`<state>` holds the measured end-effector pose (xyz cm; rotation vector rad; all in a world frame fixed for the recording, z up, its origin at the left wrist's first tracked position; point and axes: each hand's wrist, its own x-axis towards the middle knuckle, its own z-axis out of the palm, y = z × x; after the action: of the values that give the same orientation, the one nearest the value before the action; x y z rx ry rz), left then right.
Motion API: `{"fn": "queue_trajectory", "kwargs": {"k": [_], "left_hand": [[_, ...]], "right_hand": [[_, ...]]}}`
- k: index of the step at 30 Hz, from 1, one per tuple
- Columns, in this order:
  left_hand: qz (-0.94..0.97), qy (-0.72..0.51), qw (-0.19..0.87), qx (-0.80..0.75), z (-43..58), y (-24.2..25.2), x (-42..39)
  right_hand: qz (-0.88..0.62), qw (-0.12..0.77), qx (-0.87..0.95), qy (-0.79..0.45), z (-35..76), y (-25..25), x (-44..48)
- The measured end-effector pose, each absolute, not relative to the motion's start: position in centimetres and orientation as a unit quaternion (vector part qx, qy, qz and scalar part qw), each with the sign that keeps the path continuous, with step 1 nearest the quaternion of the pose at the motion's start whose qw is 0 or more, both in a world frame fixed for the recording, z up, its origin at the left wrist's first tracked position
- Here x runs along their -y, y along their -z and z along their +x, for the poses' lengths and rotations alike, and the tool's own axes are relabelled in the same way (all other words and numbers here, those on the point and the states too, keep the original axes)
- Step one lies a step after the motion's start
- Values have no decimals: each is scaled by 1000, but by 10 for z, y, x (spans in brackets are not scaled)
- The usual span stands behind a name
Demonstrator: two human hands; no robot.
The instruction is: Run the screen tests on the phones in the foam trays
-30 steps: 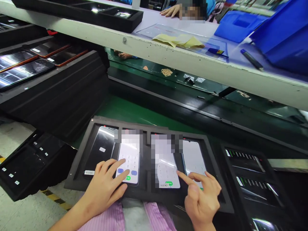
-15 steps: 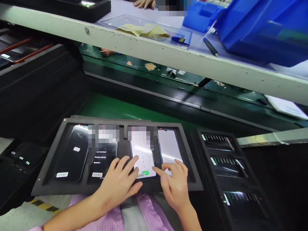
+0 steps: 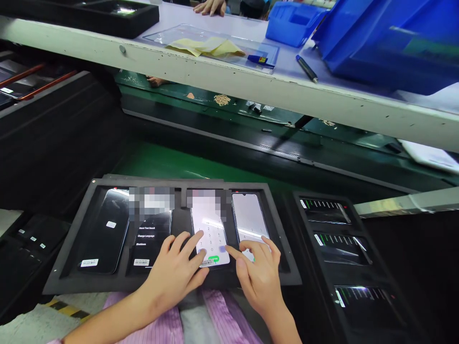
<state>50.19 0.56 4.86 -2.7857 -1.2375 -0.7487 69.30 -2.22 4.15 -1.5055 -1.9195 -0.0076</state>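
Note:
A black foam tray (image 3: 53, 279) holds a dark phone (image 3: 107, 239) at the left, a phone with a text menu (image 3: 145, 246), a phone with a lit dial pad (image 3: 211, 229) and a phone with a white screen (image 3: 248, 212) at the right. My left hand (image 3: 179, 267) has its fingers spread, fingertips at the left side of the dial-pad phone, holding nothing. My right hand (image 3: 260, 272) points its index finger at that phone's lower right keys; its other fingers are bent over the lower part of the rightmost phone. It holds nothing.
Another tray with phones (image 3: 315, 277) stands at the right. Beyond is a raised white shelf (image 3: 229, 79) with blue bins (image 3: 290, 24), a yellow cloth (image 3: 208, 47) and a pen (image 3: 306, 68). A co-worker's hand (image 3: 211, 6) rests on it. Stacked dark trays are at the left.
The view has shifted slightly. A grey highlight now shows under my right index finger on the dial pad. Keypad digits and a green button now show on the rightmost phone.

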Motion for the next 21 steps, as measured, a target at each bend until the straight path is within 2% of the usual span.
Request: {"fn": "queue_trajectory", "kwargs": {"k": [9, 15, 21], "left_hand": [[-876, 246, 5, 416, 502, -50, -6], [-877, 228, 13, 423, 501, -49, -7], [-878, 214, 9, 429, 501, -48, -6]], "right_hand": [[-584, 302, 754, 3, 688, -40, 20], [-567, 230, 791, 8, 682, -40, 18], [-546, 273, 791, 39, 700, -40, 23]]}}
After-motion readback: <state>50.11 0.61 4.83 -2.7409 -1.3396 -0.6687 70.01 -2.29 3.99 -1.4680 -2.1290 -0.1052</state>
